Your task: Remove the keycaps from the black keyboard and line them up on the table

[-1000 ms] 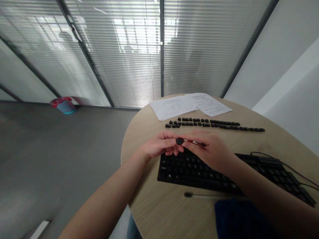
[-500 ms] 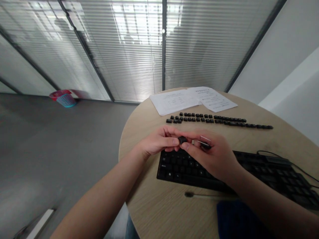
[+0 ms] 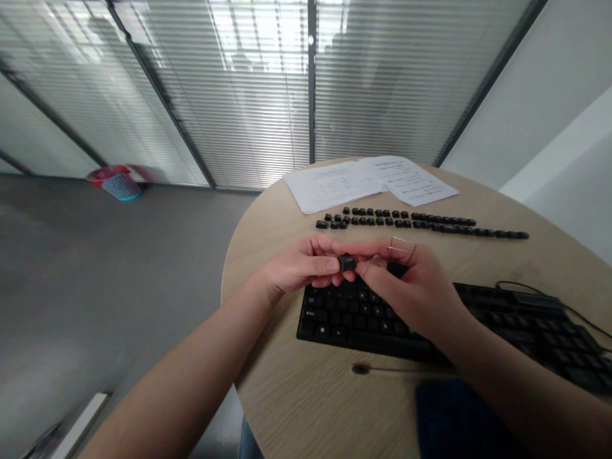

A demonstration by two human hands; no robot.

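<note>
The curved-edge table (image 3: 291, 395) supports a black keyboard (image 3: 368, 322); beyond it lie printed sheets (image 3: 335, 185) and rows of loose keycaps (image 3: 379, 221). Above the keyboard, close together, are the right hand (image 3: 423, 290) and the left hand (image 3: 303, 264): the former curls around a wire tool (image 3: 396, 269); the latter pinches 1 black keycap (image 3: 347, 262) between thumb and fingers, over the keyboard's left part.

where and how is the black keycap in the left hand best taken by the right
Probably pinch the keycap at its exposed right edge, coming from the right: it is small and blocky, and the left hand covers its left edge with the thumb.
</note>
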